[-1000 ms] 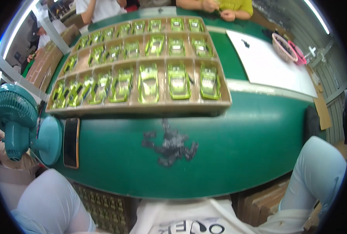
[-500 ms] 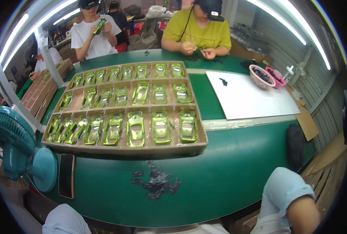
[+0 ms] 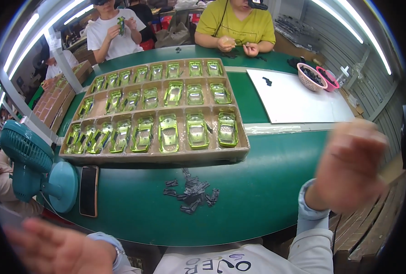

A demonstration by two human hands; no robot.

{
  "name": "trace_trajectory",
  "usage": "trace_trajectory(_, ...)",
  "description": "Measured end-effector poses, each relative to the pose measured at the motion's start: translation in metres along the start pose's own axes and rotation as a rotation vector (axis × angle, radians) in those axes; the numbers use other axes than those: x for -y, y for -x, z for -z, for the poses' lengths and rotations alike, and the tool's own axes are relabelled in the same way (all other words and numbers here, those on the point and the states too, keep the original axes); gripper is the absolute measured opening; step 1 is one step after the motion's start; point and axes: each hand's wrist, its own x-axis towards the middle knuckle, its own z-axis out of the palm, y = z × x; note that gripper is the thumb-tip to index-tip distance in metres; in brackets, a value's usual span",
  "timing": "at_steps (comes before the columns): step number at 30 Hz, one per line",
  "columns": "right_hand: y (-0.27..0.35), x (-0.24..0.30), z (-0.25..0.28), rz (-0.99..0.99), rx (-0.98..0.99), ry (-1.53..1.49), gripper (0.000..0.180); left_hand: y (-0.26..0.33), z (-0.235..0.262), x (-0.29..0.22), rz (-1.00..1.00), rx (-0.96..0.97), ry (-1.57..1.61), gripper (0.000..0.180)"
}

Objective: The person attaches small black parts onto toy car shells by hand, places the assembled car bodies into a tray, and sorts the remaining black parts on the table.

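My left hand (image 3: pixel 61 249) is at the lower left, below the fan, with its fingers stretched out and nothing visible in it. My right hand (image 3: pixel 351 166) is raised over the right side of the green table (image 3: pixel 267 182); motion blurs its fingers, so I cannot make out how they are held. Between the hands lies a loose pile of small black plastic parts (image 3: pixel 194 189). Behind it stands a divided cardboard box (image 3: pixel 157 158) with rows of shiny green toy car bodies (image 3: pixel 169 132). Both hands are apart from the pile and the box.
A teal fan (image 3: pixel 27 146) and a phone (image 3: pixel 89 191) are on the left. At the far right, a white board (image 3: pixel 294 102) bears black pieces, with a pink basket (image 3: pixel 311 80) by its far edge. Two people sit across, one holding a green car (image 3: pixel 121 26).
Both my hands have come into view, the left at the lower left and the right raised at the right. The view has tilted down a little and shifted left.
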Motion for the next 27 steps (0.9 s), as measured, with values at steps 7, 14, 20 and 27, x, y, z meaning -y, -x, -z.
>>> trace_trajectory(7, 0.076, -0.13, -0.036, -0.684, 0.603, 0.421, 0.014, 0.068, 0.04, 0.069, 0.381, 0.921, 0.266, 0.079)
trace_trajectory(14, 0.108, -0.167, -0.066, -0.61, 1.057, 0.729, 0.036, 0.109, 0.048, 0.091, 0.774, 0.934, 0.276, 0.062)
trace_trajectory(20, 0.112, -0.165, -0.071, -0.686, 1.089, 0.757, 0.033, 0.116, 0.05, 0.094, 0.762, 0.991, 0.204, 0.045)
trace_trajectory(27, 0.112, -0.162, -0.069, -0.696, 1.023, 0.779, 0.032, 0.123, 0.048, 0.087, 0.685, 1.051, 0.171, 0.036)
